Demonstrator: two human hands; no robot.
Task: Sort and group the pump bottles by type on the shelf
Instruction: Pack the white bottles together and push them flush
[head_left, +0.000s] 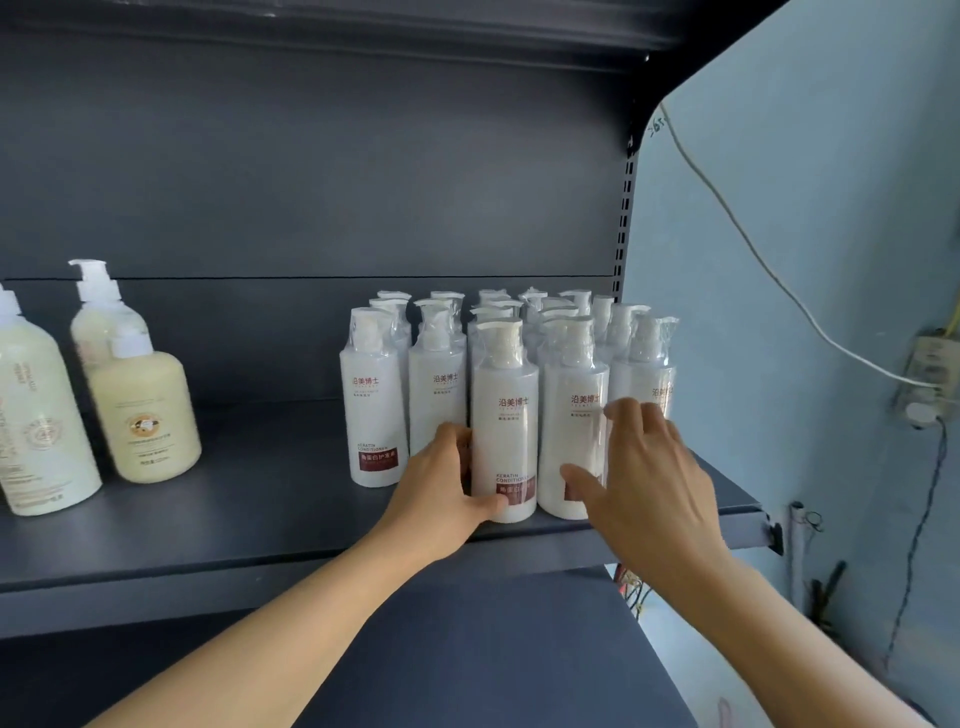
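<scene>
free: bare shelf (270, 467) mid | blocked: white bottles (504, 415) right, cream bottles (140, 410) left

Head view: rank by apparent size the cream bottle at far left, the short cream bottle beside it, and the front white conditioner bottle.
1. Far-left cream bottle, though it is cut off by the frame edge.
2. Front white conditioner bottle.
3. Short cream bottle.
The top two are close; nearness to the camera may inflate the first.

A shop or stockroom with retail shelving.
Dark metal shelves (291, 525) hang on a slotted upright (623, 208), stocked with many identical shrink-wrapped white pump bottles (506, 415) and cream pump bottles (145, 415); beside them a bare blue wall (810, 208) carries loose cable (753, 249).
</scene>
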